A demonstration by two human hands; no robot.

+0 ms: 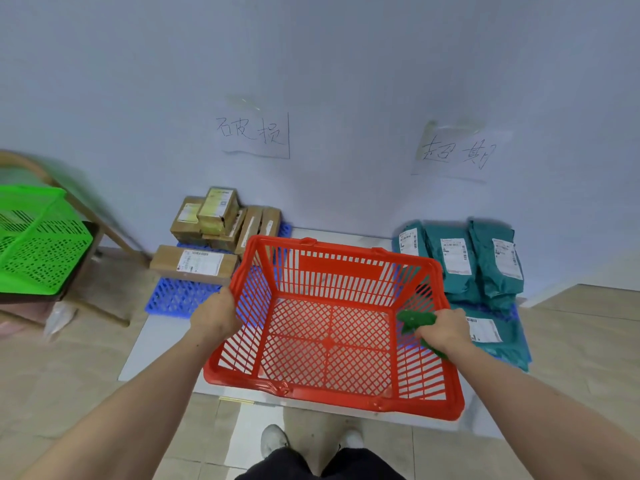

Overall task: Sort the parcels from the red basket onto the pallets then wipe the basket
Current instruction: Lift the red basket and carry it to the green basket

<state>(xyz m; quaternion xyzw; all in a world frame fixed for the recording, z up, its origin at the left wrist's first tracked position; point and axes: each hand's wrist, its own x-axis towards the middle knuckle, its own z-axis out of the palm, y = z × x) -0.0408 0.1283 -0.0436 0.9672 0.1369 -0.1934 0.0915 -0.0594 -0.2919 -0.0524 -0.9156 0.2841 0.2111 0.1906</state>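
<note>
Wall signs (254,133) read 破损 and 超期 above red basket (332,327).

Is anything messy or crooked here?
A little: the brown cardboard boxes on the blue plastic pallet are piled unevenly, some tilted or on edge. The empty red plastic basket looks undamaged, and nothing is spilled.

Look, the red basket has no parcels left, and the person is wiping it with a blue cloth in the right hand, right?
Nearly. The head view shows the cloth is green, not blue. The rest holds: the red basket has no parcels left, and the right hand grips the cloth against its inner side wall.
</note>
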